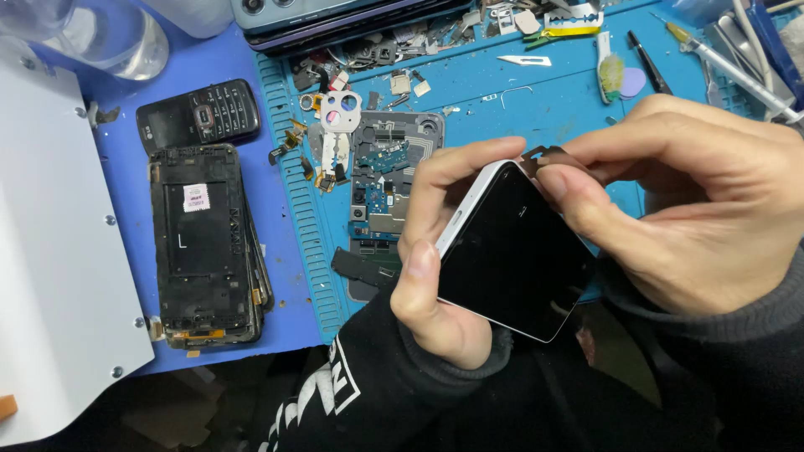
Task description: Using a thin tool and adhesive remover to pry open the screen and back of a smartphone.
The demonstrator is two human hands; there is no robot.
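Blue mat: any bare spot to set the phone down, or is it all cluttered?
Bare mat lies between the scalpel blade, the opened phone body and the right hand. A bare purple strip runs between the stacked frames and the mat's ribbed edge. The top edge is crowded with loose parts, and tools crowd the right.

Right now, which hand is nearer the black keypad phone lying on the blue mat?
Left. The left hand grips the white-edged smartphone, a gap right of the black keypad phone. The right hand pinches a thin metal piece further right.
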